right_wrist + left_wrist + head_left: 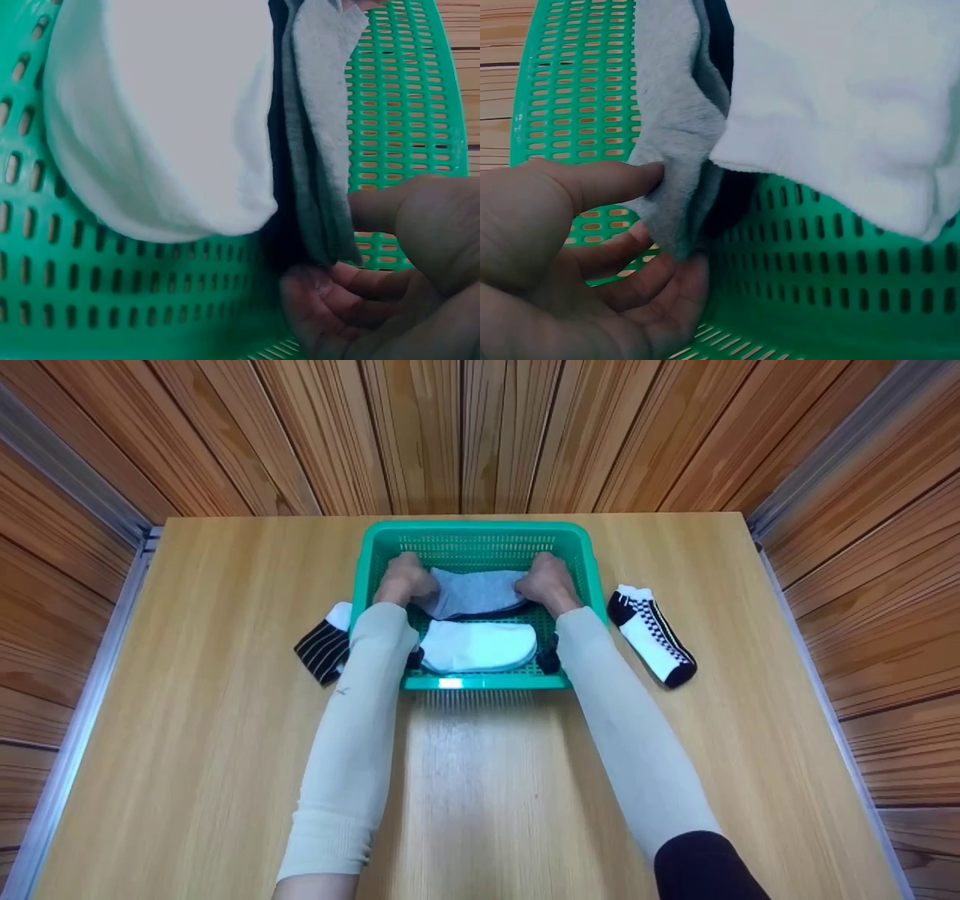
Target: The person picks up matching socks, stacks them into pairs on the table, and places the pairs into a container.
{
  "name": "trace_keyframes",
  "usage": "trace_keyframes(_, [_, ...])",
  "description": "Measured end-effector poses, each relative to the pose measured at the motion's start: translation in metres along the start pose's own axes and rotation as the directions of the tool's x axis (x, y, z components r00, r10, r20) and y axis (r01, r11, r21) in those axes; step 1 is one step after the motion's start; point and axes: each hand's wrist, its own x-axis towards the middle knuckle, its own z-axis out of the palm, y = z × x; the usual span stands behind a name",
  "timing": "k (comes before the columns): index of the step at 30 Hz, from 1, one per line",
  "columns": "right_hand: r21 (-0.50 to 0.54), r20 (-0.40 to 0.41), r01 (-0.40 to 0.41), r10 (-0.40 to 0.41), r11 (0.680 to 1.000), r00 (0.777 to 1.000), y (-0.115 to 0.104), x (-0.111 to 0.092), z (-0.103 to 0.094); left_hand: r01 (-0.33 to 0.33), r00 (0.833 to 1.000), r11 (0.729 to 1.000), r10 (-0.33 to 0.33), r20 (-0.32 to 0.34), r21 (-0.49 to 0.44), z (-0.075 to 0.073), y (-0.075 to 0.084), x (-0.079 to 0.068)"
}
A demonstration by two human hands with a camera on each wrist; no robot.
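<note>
Both hands reach into a green plastic basket. My left hand pinches one end of a folded grey sock, its thumb on the cloth and its fingers curled under the edge. At the other end of that sock my right hand grips it between thumb and fingers. Dark cloth shows right beside the grey sock, mostly hidden. Nearer the front of the basket lies a folded white sock, untouched by either hand.
Left of the basket, a black sock with white stripes lies on the wooden table, partly hidden by the left sleeve. To the right is a white sock with black checks. A plank wall stands behind the basket.
</note>
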Motion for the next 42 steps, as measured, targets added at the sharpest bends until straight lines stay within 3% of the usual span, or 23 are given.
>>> trace_keyframes(8, [-0.034, -0.006, 0.070, -0.070, 0.997, 0.998, -0.005, -0.013, -0.012, -0.010, 1.000, 0.999, 0.010, -0.001, 0.031, -0.009, 0.009, -0.016])
trace_keyframes(12, [0.008, 0.007, 0.099, -0.099, 0.995, 0.995, -0.010, -0.021, -0.020, -0.096, 0.995, 0.992, 0.098, -0.026, 0.078, -0.016, 0.015, -0.025])
trace_keyframes(19, [0.039, 0.038, 0.124, -0.126, 0.992, 0.991, -0.018, -0.035, -0.032, -0.230, 0.969, 0.965, 0.239, -0.061, 0.125, -0.028, 0.018, -0.048])
trace_keyframes(23, [0.052, 0.044, 0.156, -0.158, 0.986, 0.986, -0.020, -0.054, -0.041, -0.322, 0.943, 0.941, 0.329, -0.058, 0.099, -0.030, 0.019, -0.076])
trace_keyframes(28, [0.153, 0.070, 0.264, -0.277, 0.952, 0.958, -0.028, -0.091, -0.041, -0.479, 0.875, 0.878, 0.479, -0.068, 0.016, -0.023, 0.019, -0.128])
trace_keyframes(33, [0.214, 0.099, 0.395, -0.422, 0.894, 0.901, -0.037, -0.134, -0.027, -0.590, 0.804, 0.805, 0.581, -0.127, -0.051, -0.011, 0.000, -0.179])
trace_keyframes(36, [0.252, 0.106, 0.459, -0.496, 0.852, 0.862, -0.037, -0.159, -0.017, -0.621, 0.780, 0.777, 0.601, -0.174, -0.104, -0.006, -0.021, -0.201])
trace_keyframes(40, [0.336, 0.139, 0.475, -0.541, 0.813, 0.829, -0.031, -0.184, -0.007, -0.608, 0.791, 0.774, 0.569, -0.226, -0.179, -0.002, -0.058, -0.218])
trace_keyframes(42, [0.389, 0.166, 0.462, -0.553, 0.797, 0.816, -0.026, -0.193, -0.002, -0.574, 0.815, 0.787, 0.525, -0.244, -0.227, -0.002, -0.079, -0.223])
